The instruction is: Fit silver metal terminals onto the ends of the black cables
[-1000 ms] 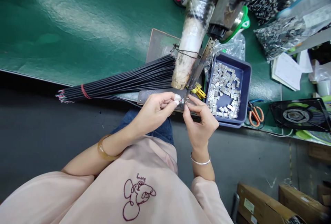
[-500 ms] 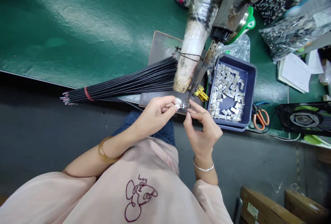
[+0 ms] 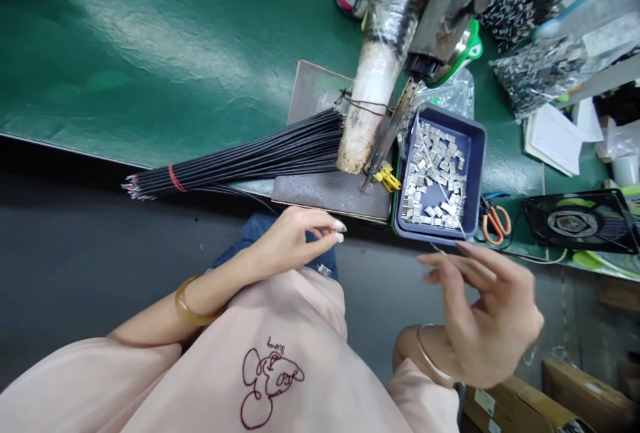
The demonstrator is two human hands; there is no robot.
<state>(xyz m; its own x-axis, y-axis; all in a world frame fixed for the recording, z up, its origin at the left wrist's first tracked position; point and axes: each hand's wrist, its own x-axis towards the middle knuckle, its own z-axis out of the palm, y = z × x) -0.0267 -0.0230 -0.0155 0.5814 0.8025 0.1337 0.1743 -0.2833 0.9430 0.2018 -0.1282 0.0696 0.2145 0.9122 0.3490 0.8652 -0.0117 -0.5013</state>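
My left hand (image 3: 303, 236) is just in front of the work board, thumb and forefinger apart with nothing between them; white covers show on the fingertips. Below these fingers, over my lap, is a small silver metal connector (image 3: 324, 270). Blurred by motion, my right hand (image 3: 487, 309) is out to the right, below the blue tray, its fingers pinched on a thin silvery wire (image 3: 438, 248). The soldering iron (image 3: 387, 139) points down at the board (image 3: 333, 194), apart from both hands. A bundle of black cables (image 3: 250, 153) lies partly on the board, tied with a red band.
Many small metal connectors lie in the blue tray (image 3: 475, 173). Beside the iron hangs a taped white hose (image 3: 363, 119). A yellow clip (image 3: 387, 177), orange-handled pliers (image 3: 497, 225), a fan (image 3: 575, 221), papers (image 3: 555, 138) and bagged metal parts (image 3: 537, 73) are on the green bench.
My left hand has let go of the connector, which now appears lower, over my lap. My right hand has swung right and toward me, away from the soldering iron tip.
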